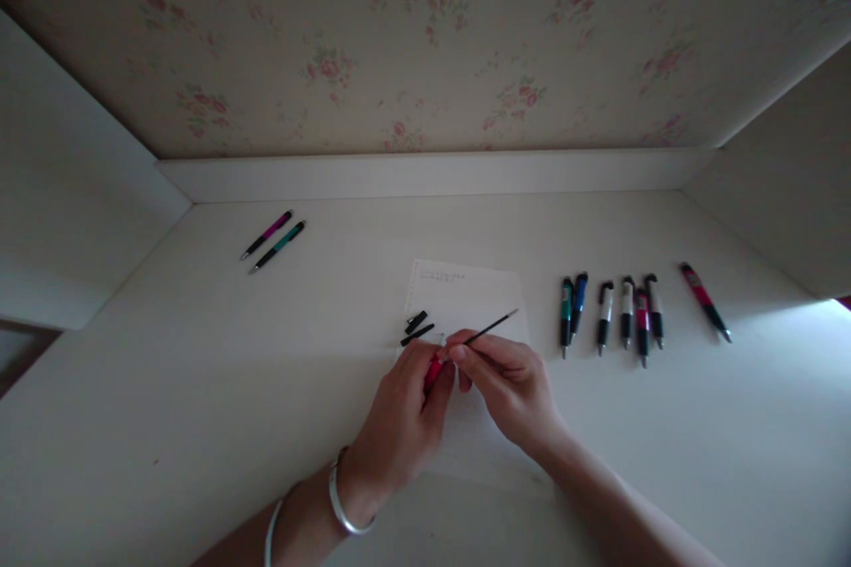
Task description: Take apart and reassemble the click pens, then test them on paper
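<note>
Wide lane left of paper (pixel 479 291), left hand (pixel 402 407) and right hand (pixel 522 385) blocking its middle, pen row (pixel 605 314) rightward

Rear wall (pixel 372 18), top of frame: papered, pink rose sprays on beige. White strip (pixel 439 175) runs along its foot. Plain panels flank it: left panel (pixel 73 177) at left, right panel (pixel 791 168) at upper right. White tabletop (pixel 199 390) below: dim overall, brighter at right edge

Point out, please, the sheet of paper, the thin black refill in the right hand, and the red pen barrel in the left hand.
Sheet of paper (pixel 482 294): head view, bare upper part.
Thin black refill (pixel 490 327): head view, middle of the exposed length.
Red pen barrel (pixel 433 370): head view, its visible red side.
</note>
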{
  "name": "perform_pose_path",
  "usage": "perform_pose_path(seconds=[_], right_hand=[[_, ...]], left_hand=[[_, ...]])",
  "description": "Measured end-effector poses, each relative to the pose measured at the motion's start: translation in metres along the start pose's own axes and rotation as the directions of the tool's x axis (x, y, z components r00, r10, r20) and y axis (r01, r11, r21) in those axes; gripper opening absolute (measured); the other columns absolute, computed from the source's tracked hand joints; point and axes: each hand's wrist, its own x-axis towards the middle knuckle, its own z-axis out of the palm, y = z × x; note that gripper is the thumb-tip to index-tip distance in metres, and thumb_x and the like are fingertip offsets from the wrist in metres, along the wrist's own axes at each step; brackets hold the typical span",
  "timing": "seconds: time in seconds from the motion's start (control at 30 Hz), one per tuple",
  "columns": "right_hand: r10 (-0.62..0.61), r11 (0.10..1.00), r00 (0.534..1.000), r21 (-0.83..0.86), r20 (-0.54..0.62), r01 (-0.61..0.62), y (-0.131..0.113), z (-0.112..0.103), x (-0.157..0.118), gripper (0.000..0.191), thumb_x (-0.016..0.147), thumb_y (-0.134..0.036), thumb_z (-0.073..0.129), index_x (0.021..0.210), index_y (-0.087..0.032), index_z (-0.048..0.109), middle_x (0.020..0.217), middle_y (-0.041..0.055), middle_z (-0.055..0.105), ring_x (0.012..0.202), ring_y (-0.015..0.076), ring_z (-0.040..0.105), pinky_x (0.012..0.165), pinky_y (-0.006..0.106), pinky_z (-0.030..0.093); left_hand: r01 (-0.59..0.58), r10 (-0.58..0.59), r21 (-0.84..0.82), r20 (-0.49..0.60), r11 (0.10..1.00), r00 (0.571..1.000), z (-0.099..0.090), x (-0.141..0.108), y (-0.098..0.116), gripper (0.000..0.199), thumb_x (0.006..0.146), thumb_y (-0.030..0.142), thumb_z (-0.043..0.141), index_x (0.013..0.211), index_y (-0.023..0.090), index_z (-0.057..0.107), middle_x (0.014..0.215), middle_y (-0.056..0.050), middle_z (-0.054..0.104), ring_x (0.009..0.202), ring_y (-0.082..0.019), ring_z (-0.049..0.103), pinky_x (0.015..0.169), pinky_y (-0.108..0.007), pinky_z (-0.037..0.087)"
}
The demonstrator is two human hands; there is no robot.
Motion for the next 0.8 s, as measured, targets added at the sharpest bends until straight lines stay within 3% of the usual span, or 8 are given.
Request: perform_pose_path(seconds=[0.2, 0.47, 0.63, 0.8], right_hand=[[-0.006, 0.999, 0.999, -0.041, 0.031, 0.007, -0.0001, -0.0006, 0.0001, 0.02, 0.095, -0.033, 0.065, 0.083, -0.023, 0.078, 0.069, 0.0016, 0.069, 0.063, 0.0162, 0.061, 0.061, 0.029, 0.049], [-0.032, 0.999, 0.998, 0.032, 0.06, 0.03, 0.0024, 0.0025, -0.0001, 0.017, 0.093, -0.028, 0.067, 0.083, -0.027, 0.08, 0.093, 0.0047, 0.068, 0.09, 0.02, 0.063, 0.078, 0.033, 0.051], [-0.041, 0.999, 0.994, 0.018, 0.103, 0.039, 0.0019, 0.0014, -0.0006, 0.017, 0.091, -0.032, 0.071, 0.106, -0.029, 0.079, 0.096, 0.0059, 0.064, 0.09, 0.0212, 0.061, 0.072, 0.032, 0.051], [-0.071, 0.996, 0.993, 0.063, 0.092, 0.065, 0.0003, -0.0002, -0.0029, 0.013, 0.092, -0.031, 0.07, 0.101, -0.029, 0.078, 0.096, 0.0064, 0.067, 0.092, 0.0227, 0.062, 0.074, 0.034, 0.051]], left_hand=[[-0.013, 0.013, -0.027, -0.001, 1.0, 1.0, 0.0016, -0.0007, -0.0016, 0.013, 0.102, 0.023, 0.048, 0.094, 0.021, 0.057, 0.091, -0.002, 0.063, 0.083, -0.017, 0.059, 0.078, -0.029, 0.046], [0.018, -0.019, -0.032, -0.008, 0.999, 1.0, 0.0014, -0.0017, -0.0034, 0.011, 0.101, 0.026, 0.049, 0.098, 0.02, 0.059, 0.089, -0.003, 0.063, 0.079, -0.019, 0.059, 0.074, -0.031, 0.047], [-0.011, 0.017, -0.176, 0.03, 0.984, 0.999, -0.0002, -0.0029, -0.001, 0.023, 0.102, 0.028, 0.048, 0.121, 0.02, 0.058, 0.116, -0.011, 0.067, 0.105, -0.024, 0.063, 0.089, -0.036, 0.05], [-0.036, 0.04, -0.153, 0.026, 0.988, 0.999, -0.0012, -0.0027, 0.0007, 0.022, 0.103, 0.029, 0.045, 0.116, 0.021, 0.061, 0.11, -0.008, 0.068, 0.099, -0.022, 0.063, 0.089, -0.036, 0.05]])
